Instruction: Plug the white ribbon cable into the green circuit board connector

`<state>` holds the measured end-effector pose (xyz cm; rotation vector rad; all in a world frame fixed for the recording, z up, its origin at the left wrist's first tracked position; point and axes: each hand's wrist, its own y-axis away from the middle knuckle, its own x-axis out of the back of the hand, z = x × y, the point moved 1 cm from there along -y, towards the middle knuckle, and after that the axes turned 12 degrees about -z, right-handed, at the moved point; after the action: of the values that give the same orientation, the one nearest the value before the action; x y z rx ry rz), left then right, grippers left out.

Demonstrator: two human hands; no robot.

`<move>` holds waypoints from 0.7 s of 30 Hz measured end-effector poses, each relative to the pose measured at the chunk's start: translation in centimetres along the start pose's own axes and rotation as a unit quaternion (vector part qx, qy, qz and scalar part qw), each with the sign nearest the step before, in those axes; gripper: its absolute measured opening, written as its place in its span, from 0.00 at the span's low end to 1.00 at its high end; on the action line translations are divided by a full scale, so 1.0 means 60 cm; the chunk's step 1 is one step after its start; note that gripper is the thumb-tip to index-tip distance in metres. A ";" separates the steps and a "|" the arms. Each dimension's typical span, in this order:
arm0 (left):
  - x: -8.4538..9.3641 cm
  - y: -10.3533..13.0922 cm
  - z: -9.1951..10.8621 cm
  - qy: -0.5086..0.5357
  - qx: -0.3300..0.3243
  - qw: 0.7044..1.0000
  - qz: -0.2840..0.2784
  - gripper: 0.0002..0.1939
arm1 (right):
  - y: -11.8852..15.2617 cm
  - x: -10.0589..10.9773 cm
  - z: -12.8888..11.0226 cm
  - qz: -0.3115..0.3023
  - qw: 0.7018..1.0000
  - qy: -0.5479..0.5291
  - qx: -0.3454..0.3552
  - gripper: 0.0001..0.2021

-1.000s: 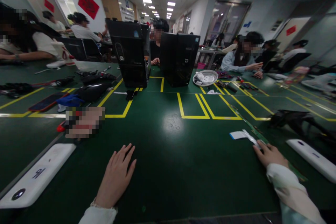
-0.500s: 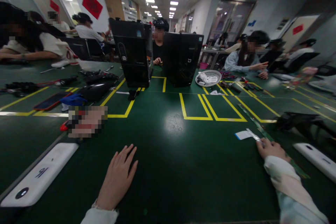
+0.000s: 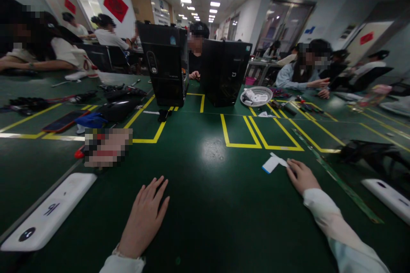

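"Ribbon (image 3: 270, 164) first: where's it at?"

"On the table (image 3: 208, 209), near the right hand (image 3: 303, 176), blue-edged end angled away. The narrow end is right at the fingertips. Green strip (image 3: 347, 190) lies beside that arm, apart from the ribbon."

"So the hand's got it?"

"Touching it, looks like. Fingers are bent and close together, but can't tell if that's a pinch or just a press from above."

"And the left (image 3: 144, 217)?"

"Palm down on the table, fingers loosely spread, holding nothing."

"Which step is this, then?"

"Handling the ribbon by its narrow end, probably. Any shift from here calls for a light, flat touch, since something that thin could crease."
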<state>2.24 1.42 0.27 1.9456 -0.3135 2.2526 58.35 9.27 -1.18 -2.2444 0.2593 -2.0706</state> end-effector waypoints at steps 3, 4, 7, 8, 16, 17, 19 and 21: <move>0.001 0.000 -0.002 0.014 0.002 1.000 -0.001 0.26 | -0.021 -0.005 -0.086 0.003 0.992 -0.038 0.124 0.21; 0.001 -0.001 -0.004 0.018 0.000 1.000 -0.002 0.26 | -0.027 -0.005 -0.118 0.001 0.986 -0.050 0.159 0.21; 0.002 -0.003 -0.018 0.031 -0.012 0.999 -0.012 0.26 | -0.040 -0.002 -0.215 -0.006 0.965 -0.079 0.249 0.20; 0.002 -0.004 -0.025 0.037 -0.015 0.999 -0.019 0.26 | -0.042 0.000 -0.248 -0.013 0.957 -0.085 0.275 0.19; 0.011 -0.009 -0.070 0.060 0.017 0.998 -0.031 0.26 | 0.019 0.022 -0.465 -0.107 0.881 -0.137 0.440 0.21; 0.011 -0.009 -0.071 0.059 0.020 0.998 -0.031 0.26 | 0.033 0.026 -0.482 -0.121 0.869 -0.142 0.457 0.22; 0.012 -0.009 -0.069 0.054 0.025 0.998 -0.030 0.26 | 0.060 0.035 -0.509 -0.151 0.847 -0.149 0.487 0.24; 0.013 -0.009 -0.064 0.048 0.027 0.998 -0.027 0.26 | 0.081 0.044 -0.524 -0.178 0.830 -0.151 0.506 0.26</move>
<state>-1.43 2.88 0.51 1.8388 -0.1870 2.3339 26.90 5.88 3.28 -1.8754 -1.0855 -1.3301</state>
